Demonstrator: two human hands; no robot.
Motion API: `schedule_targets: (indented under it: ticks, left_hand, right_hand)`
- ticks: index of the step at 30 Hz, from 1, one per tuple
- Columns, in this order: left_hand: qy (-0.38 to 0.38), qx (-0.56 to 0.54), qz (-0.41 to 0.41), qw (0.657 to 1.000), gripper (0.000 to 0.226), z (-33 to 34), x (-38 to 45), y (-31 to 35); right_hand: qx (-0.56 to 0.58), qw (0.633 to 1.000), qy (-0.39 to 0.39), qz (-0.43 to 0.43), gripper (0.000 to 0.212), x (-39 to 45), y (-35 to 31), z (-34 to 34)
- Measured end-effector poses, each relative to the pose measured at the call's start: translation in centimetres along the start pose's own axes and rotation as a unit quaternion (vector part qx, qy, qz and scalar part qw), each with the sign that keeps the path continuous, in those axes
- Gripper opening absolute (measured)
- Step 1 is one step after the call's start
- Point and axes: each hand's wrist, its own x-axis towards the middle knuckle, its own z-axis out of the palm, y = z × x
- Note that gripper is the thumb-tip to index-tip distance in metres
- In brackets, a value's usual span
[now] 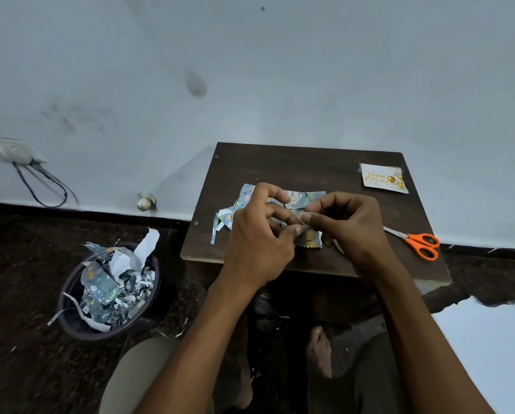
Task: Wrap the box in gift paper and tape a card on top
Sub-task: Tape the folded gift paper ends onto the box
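Observation:
A small box covered in blue patterned gift paper [310, 238] lies in the middle of a dark wooden table [310, 165], mostly hidden under my hands. My left hand [259, 234] presses down on the paper's left part, fingers curled onto it. My right hand [349, 225] pinches a fold of the paper between thumb and forefinger at the box's middle. Loose paper flaps [223, 222] stick out at the left. A white "Happy Birthday" card [383, 178] lies at the table's far right corner.
Orange-handled scissors [420, 243] lie at the table's right edge. A dark bin [109, 291] full of paper scraps stands on the floor at the left. White sheet [489, 348] at the lower right. A wall runs close behind the table.

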Motion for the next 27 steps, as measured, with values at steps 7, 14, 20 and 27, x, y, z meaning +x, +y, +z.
schedule_targets:
  ticks: [7,14,20,27]
  left_hand:
    - [0.049,0.013,-0.049,0.997,0.041,-1.5,0.3,-1.1]
    - [0.107,0.014,-0.133,0.985,0.022,-3.9,1.4,-2.3]
    - [0.154,0.109,-0.311,0.932,0.033,-4.6,2.0,-3.3]
    - [0.095,0.091,-0.358,0.924,0.069,-3.5,2.4,-3.5]
  right_hand:
    - [-0.068,0.998,0.004,-0.011,0.008,1.0,0.3,2.0]
    - [-0.102,0.992,0.043,-0.058,0.013,2.3,-0.8,3.1]
    - [-0.045,0.995,0.034,-0.079,0.013,5.3,-1.2,5.0]
    - [0.008,0.999,-0.011,-0.041,0.023,8.0,1.4,8.0]
